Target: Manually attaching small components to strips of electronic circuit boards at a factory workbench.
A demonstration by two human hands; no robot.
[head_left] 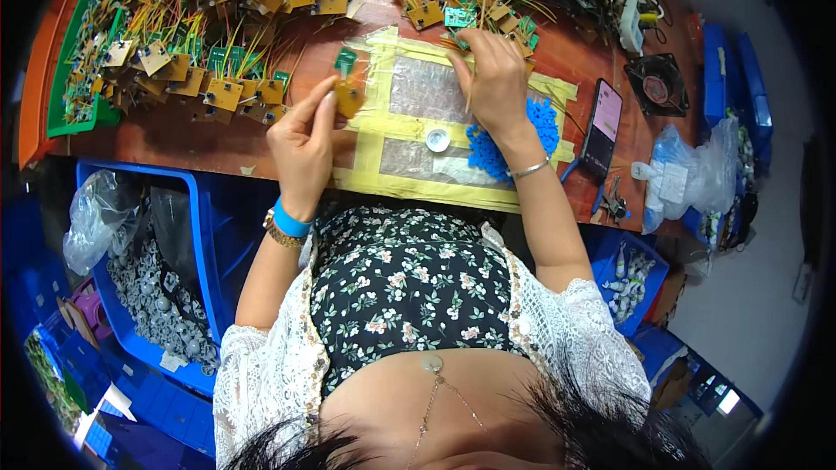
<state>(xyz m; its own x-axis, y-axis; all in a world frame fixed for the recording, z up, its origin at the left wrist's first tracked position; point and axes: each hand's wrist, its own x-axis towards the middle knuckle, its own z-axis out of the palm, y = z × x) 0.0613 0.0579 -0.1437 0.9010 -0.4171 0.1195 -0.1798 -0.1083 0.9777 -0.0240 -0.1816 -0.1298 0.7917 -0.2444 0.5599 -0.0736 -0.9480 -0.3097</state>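
Observation:
My left hand point(300, 144) pinches a brown circuit board point(350, 99) between thumb and fingers, left of a taped work mat. A small green circuit board point(345, 61) shows just beyond the brown one. My right hand point(496, 78) is over the mat's far right part, its fingers curled together near wires and green boards; what they hold, if anything, I cannot make out. Beside and partly under my right wrist lies a heap of small blue parts point(542, 126). A small round white dish point(437, 140) sits on the mat point(383, 152) between my hands.
Wired brown and green boards point(222, 94) pile up at the far left, in and around a green tray point(59, 113), and more lie at the far side. To the right are a phone point(601, 130), a black fan point(657, 85) and plastic bags point(688, 170). Blue bins point(205, 235) stand below the table.

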